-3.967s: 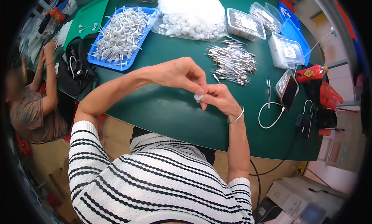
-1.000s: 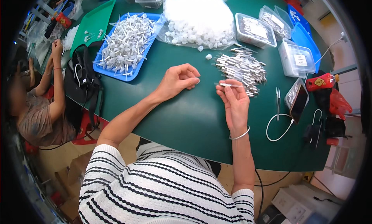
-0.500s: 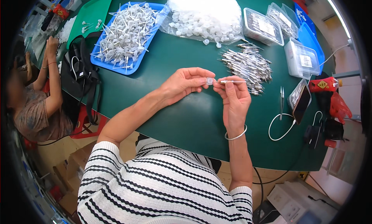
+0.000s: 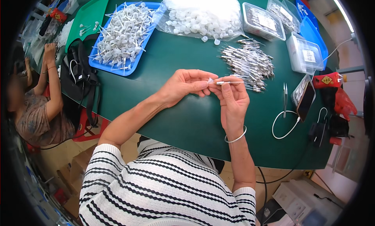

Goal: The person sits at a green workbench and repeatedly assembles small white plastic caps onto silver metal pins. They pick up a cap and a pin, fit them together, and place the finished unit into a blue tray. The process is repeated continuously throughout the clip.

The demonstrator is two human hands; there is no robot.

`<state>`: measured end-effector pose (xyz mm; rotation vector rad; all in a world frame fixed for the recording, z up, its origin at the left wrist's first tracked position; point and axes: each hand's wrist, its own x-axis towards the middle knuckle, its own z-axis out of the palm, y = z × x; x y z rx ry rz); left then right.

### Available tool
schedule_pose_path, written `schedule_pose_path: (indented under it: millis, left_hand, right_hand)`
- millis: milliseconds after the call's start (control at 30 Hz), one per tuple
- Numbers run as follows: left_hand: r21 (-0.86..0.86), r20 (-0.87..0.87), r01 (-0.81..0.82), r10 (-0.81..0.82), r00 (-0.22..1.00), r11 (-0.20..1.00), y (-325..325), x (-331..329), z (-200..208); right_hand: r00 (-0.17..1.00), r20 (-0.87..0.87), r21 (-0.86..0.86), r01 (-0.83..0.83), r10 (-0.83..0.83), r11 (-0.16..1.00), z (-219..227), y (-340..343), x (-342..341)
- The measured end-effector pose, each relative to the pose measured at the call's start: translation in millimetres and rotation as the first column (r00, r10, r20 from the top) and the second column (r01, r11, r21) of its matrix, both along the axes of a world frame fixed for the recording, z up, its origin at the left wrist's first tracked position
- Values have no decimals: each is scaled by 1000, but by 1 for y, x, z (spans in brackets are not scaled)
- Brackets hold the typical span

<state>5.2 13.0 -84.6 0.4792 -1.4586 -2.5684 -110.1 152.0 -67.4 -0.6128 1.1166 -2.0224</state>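
Note:
Over the green table, my left hand (image 4: 183, 86) pinches a small translucent white plastic cap (image 4: 210, 80) between thumb and forefinger. My right hand (image 4: 234, 99) is closed on a thin metal pin (image 4: 226, 82), held nearly level with its left end at the cap. Fingertips of both hands almost meet, and they partly hide where pin and cap join. A pile of similar metal pins (image 4: 248, 63) lies beyond my right hand. Further off, loose white caps (image 4: 203, 24) spill from a clear plastic bag. On a blue tray (image 4: 127, 72) at the left are many caps with pins in them.
Tweezers (image 4: 285, 99), a phone (image 4: 306, 101) and a white cable (image 4: 273, 128) lie on the right. Clear plastic boxes (image 4: 263, 20) stand at the back right. A black bag (image 4: 82, 69) hangs at the left edge, near a green tray (image 4: 88, 15) and a seated person (image 4: 43, 104).
My right hand has moved slightly left, bringing the pin up against the cap. The cap has tilted in my left fingers. The whole view has shifted a little.

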Motion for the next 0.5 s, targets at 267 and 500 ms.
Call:
schedule_pose_path:
  millis: [267, 500]
  left_hand:
    - [262, 25, -23, 17, 1000, 965, -3, 0, -1]
    - [334, 31, -11, 0, 1000, 943, -4, 1, -4]
  right_hand:
    - [967, -230, 58, 126, -110, 990, 3, 5, -5]
    - [935, -334, 77, 152, -118, 985, 3, 5, -2]
